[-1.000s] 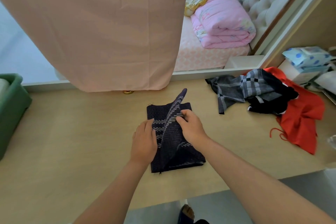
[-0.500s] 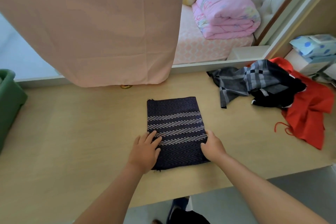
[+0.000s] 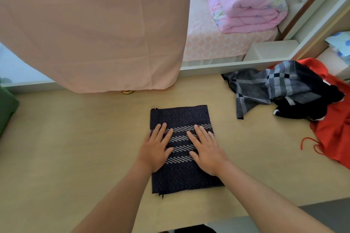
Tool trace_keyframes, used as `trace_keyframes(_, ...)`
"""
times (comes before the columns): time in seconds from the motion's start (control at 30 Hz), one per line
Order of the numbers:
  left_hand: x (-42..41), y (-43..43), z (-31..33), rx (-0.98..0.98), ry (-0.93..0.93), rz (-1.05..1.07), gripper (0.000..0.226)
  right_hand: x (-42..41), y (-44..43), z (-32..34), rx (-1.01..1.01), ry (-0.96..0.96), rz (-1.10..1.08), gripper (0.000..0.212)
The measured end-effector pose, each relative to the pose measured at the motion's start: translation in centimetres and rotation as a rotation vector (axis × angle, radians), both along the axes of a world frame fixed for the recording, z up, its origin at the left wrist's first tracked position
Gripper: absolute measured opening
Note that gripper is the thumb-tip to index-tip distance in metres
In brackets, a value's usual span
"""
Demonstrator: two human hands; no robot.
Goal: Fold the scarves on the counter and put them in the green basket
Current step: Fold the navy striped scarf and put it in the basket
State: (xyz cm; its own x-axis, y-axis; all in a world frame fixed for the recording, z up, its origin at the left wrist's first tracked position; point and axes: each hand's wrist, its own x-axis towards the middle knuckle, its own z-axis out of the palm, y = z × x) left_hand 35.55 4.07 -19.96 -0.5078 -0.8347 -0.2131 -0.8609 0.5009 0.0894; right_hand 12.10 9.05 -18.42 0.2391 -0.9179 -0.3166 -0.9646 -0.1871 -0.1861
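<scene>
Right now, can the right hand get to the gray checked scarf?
Probably yes. The right hand lies flat on the folded dark scarf, and only bare counter lies between it and the gray checked scarf off to its right.

Woven cloth scarf; matt wood counter.

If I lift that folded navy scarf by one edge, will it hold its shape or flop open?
Likely flop: the navy scarf is thin woven cloth lying flat in layers under the left hand and right hand. Nothing visibly binds the folds, so they would probably slide apart. It looks light; supporting it from beneath with both palms seems safer.
</scene>
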Motion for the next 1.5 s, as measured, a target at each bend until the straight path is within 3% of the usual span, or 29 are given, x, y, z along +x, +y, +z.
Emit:
trace_keyframes(0.17, 3.4, 1.8, -1.0, -0.083, -0.054, 0.033, 0.07, -2.6, 1.9, -1.9, -0.104, 0.052, 0.027, 0.069)
trace_keyframes(0.27, 3.2, 3.2, 0.0, -0.139, 0.018, 0.007, 0.062, -2.2, 2.5, -1.4, -0.214, 0.086, 0.044, 0.063)
trace_keyframes(0.37, 2.7, 5.2, 1.5, -0.116, 0.16, -0.167, 0.049, -1.3, 3.7, -0.5, -0.322, -0.04, 0.173, 0.052)
trace_keyframes(0.43, 2.7, 6.8, 2.3, -0.047, 0.199, -0.265, 0.058, -1.2, 5.2, -0.1, -0.255, -0.105, 0.272, 0.058)
trace_keyframes(0.53, 3.3, 8.3, 2.2, 0.03, 0.139, -0.271, 0.08, -1.3, 7.0, 0.3, -0.116, -0.047, 0.298, 0.074)
trace_keyframes(0.73, 4.2, 8.7, 1.5, -0.039, 0.211, -0.317, 0.068, -1.1, 7.4, 1.3, -0.29, 0.029, 0.296, 0.05)
trace_keyframes(0.83, 4.2, 8.7, 2.5, 0.032, 0.349, -0.17, 0.045, -0.8, 7.7, 1.9, -0.25, -0.08, 0.148, 0.037)
trace_keyframes(0.93, 3.5, 8.5, 4.6, 0.19, 0.463, 0.167, 0.018, -1.1, 7.4, 3.0, -0.122, -0.281, -0.067, 0.024)
trace_keyframes(1.07, 2.7, 7.2, 6.2, 0.446, 0.678, 0.5, 0.01, -1.2, 5.6, 4.5, 0.047, -0.394, -0.317, 0.026)
trace_keyframes(1.13, 2.8, 6.5, 6.7, 0.59, 0.724, 0.505, 0.038, -1.3, 4.5, 4.8, 0.076, -0.386, -0.404, 0.028)
trace_keyframes(1.17, 2.8, 6.4, 6.8, 0.597, 0.657, 0.429, 0.057, -1.3, 4.1, 4.9, 0.075, -0.378, -0.438, 0.029)
trace_keyframes(1.23, 2.6, 6.1, 6.6, 0.493, 0.501, 0.335, 0.069, -1.1, 3.4, 4.7, 0.043, -0.336, -0.475, 0.031)
trace_keyframes(1.33, 1.6, 5.4, 5.6, 0.326, 0.444, 0.5, 0.045, -0.8, 2.9, 4.1, -0.015, -0.23, -0.443, 0.036)
trace_keyframes(1.4, 1.2, 5.4, 5.0, 0.205, 0.351, 0.53, 0.048, -0.8, 3.0, 3.3, -0.146, -0.082, -0.35, 0.045)
trace_keyframes(1.5, 0.4, 6.0, 4.2, -0.165, 0.35, 0.235, 0.047, -1.3, 3.4, 2.2, -0.491, 0.069, -0.114, 0.058)
